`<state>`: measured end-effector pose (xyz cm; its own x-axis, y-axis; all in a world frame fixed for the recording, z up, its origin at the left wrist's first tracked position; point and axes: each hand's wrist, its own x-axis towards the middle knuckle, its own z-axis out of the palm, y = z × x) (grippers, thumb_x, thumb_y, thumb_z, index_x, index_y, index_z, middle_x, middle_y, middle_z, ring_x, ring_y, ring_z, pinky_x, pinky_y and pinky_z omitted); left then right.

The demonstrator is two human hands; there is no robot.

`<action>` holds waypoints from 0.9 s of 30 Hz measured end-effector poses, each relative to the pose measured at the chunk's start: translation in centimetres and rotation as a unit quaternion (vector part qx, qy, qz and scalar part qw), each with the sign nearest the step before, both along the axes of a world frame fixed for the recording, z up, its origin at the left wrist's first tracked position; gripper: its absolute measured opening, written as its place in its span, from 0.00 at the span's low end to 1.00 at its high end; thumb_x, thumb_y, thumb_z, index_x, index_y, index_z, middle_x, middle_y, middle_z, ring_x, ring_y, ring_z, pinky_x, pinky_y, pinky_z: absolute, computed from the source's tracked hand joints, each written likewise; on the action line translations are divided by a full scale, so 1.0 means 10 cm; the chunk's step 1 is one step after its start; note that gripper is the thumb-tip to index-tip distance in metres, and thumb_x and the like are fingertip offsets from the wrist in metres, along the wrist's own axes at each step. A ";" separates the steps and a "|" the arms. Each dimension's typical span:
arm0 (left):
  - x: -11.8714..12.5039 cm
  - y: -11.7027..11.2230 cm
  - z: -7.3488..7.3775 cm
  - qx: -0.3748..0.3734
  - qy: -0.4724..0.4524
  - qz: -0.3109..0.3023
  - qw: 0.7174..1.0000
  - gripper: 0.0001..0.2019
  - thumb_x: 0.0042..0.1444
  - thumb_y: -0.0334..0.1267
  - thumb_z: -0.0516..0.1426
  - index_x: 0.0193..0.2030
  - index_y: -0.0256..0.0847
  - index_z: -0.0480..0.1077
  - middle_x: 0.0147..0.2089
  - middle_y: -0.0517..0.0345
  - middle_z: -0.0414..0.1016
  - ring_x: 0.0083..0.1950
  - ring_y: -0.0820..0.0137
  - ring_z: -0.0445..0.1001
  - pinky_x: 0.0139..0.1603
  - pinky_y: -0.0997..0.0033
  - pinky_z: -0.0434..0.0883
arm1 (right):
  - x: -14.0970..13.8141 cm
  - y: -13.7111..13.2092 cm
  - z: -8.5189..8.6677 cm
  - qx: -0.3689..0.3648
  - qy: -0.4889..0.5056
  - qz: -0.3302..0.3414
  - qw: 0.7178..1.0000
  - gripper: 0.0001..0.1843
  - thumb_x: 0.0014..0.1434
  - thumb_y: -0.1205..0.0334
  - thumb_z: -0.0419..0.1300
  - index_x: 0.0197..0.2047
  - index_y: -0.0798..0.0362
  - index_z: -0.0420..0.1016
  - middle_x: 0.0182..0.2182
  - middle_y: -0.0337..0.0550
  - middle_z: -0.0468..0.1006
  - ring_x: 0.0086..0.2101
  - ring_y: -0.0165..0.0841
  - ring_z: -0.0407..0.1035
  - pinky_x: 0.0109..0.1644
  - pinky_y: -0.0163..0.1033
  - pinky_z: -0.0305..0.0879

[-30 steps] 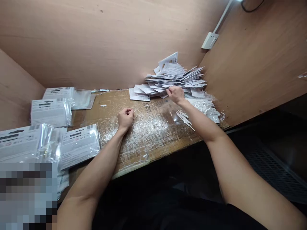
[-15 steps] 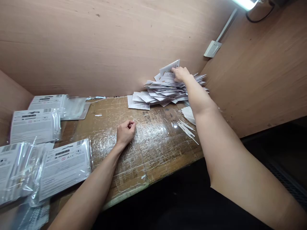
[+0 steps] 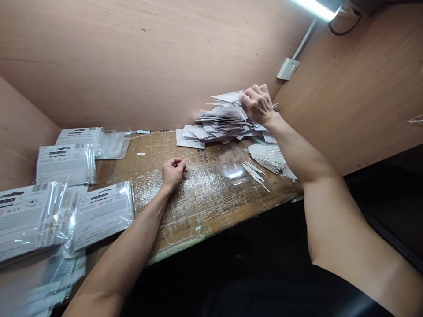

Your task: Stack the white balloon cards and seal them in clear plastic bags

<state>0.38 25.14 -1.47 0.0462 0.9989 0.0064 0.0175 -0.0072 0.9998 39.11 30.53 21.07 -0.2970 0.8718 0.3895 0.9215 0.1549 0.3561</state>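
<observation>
Gleaming in creased clear film, printed white packs (image 3: 104, 213) with slotted tops lie at left, one cut off by the edge of view. The left hand (image 3: 173, 174) rests on the shiny, scuffed table (image 3: 214, 204), fingers curled in, thumb against forefinger, the space inside hidden. Thin, flat white leaflets (image 3: 223, 119) form a loose fanned heap near the back wall (image 3: 132, 75), the uppermost blurred. Slim white sticks (image 3: 254, 174) lie nearer. Over the heap's right end, the right hand (image 3: 257, 105) bends its fingers; their tips are hidden, so I cannot tell their grip.
</observation>
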 end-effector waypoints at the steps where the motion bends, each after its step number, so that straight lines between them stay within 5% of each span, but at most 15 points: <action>1: -0.02 -0.01 0.06 -0.047 -0.061 -0.050 0.996 0.26 0.50 0.64 0.68 0.40 0.42 0.76 0.34 0.50 0.81 0.36 0.58 0.84 0.38 0.61 0.79 | -0.12 -0.26 -0.09 -0.003 0.019 0.011 1.000 0.22 0.80 0.53 0.49 0.65 0.57 0.73 0.63 0.60 0.75 0.66 0.61 0.62 0.69 0.72 0.54; 5: -0.08 -0.17 0.25 -0.167 -0.210 -0.311 0.912 0.42 0.51 0.80 0.61 0.49 0.39 0.79 0.50 0.31 0.85 0.57 0.42 0.85 0.54 0.45 0.83 | -0.75 -1.21 -0.79 -0.154 0.099 0.103 0.978 0.13 0.75 0.54 0.57 0.57 0.35 0.79 0.60 0.42 0.80 0.63 0.50 0.68 0.72 0.68 0.56; 7: -0.07 -0.26 0.28 -0.167 -0.209 -0.357 0.895 0.42 0.49 0.78 0.66 0.50 0.37 0.79 0.52 0.29 0.86 0.60 0.36 0.84 0.58 0.38 0.82 | -1.02 -1.51 -1.15 -0.263 0.117 0.158 0.945 0.13 0.74 0.56 0.58 0.54 0.30 0.81 0.61 0.36 0.81 0.63 0.46 0.69 0.74 0.64 0.57; 10: -0.02 -0.32 0.30 -0.090 -0.186 -0.306 0.929 0.38 0.41 0.58 0.79 0.53 0.37 0.78 0.54 0.34 0.87 0.60 0.38 0.84 0.65 0.37 0.80 | -1.24 -1.67 -1.45 -0.290 0.162 0.180 0.926 0.15 0.73 0.59 0.58 0.55 0.30 0.81 0.66 0.35 0.78 0.68 0.47 0.67 0.76 0.65 0.56; 13: -0.03 -0.30 0.42 0.062 -0.180 -0.196 0.962 0.38 0.40 0.52 0.81 0.55 0.39 0.76 0.57 0.41 0.86 0.62 0.45 0.84 0.69 0.41 0.78 | -1.28 -1.57 -1.46 -0.155 0.303 0.137 0.930 0.22 0.74 0.56 0.58 0.69 0.35 0.73 0.75 0.44 0.68 0.75 0.52 0.58 0.78 0.67 0.56; 15: -0.09 -0.28 0.55 0.154 -0.147 -0.151 0.965 0.37 0.42 0.54 0.80 0.55 0.42 0.75 0.58 0.44 0.85 0.62 0.47 0.83 0.69 0.42 0.78 | -1.30 -1.44 -1.40 -0.105 0.442 0.153 0.878 0.36 0.74 0.47 0.58 0.81 0.40 0.55 0.79 0.52 0.61 0.77 0.51 0.56 0.77 0.66 0.60; 18: -0.18 -0.28 0.66 0.202 -0.091 -0.144 0.965 0.38 0.44 0.54 0.80 0.58 0.45 0.72 0.57 0.47 0.84 0.62 0.46 0.83 0.65 0.44 0.81 | -1.43 -1.25 -1.38 -0.157 0.579 0.227 0.767 0.62 0.65 0.31 0.66 0.86 0.44 0.36 0.77 0.58 0.62 0.75 0.52 0.62 0.75 0.64 0.67; 22: -0.20 -0.31 0.46 0.182 -0.087 -0.146 0.968 0.49 0.43 0.49 0.79 0.69 0.46 0.62 0.56 0.46 0.83 0.60 0.48 0.84 0.62 0.49 0.82 | -1.69 -1.06 -1.59 -0.209 0.634 0.243 0.704 0.76 0.43 0.30 0.81 0.84 0.47 0.48 0.77 0.58 0.62 0.75 0.55 0.61 0.76 0.60 0.69; 27: -0.04 -0.33 0.09 0.173 -0.063 -0.047 0.982 0.41 0.46 0.46 0.70 0.66 0.42 0.62 0.59 0.43 0.82 0.62 0.51 0.82 0.65 0.53 0.79 | -1.86 -1.07 -1.96 -0.215 0.706 0.206 0.642 0.74 0.42 0.33 0.82 0.81 0.46 0.49 0.73 0.58 0.69 0.67 0.52 0.72 0.69 0.59 0.77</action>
<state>-0.02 21.82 -0.56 0.1158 0.9271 0.3565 -0.1232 -0.3427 0.9313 20.54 19.85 1.43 -0.1521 0.9497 0.2737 0.1274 0.2934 -0.9475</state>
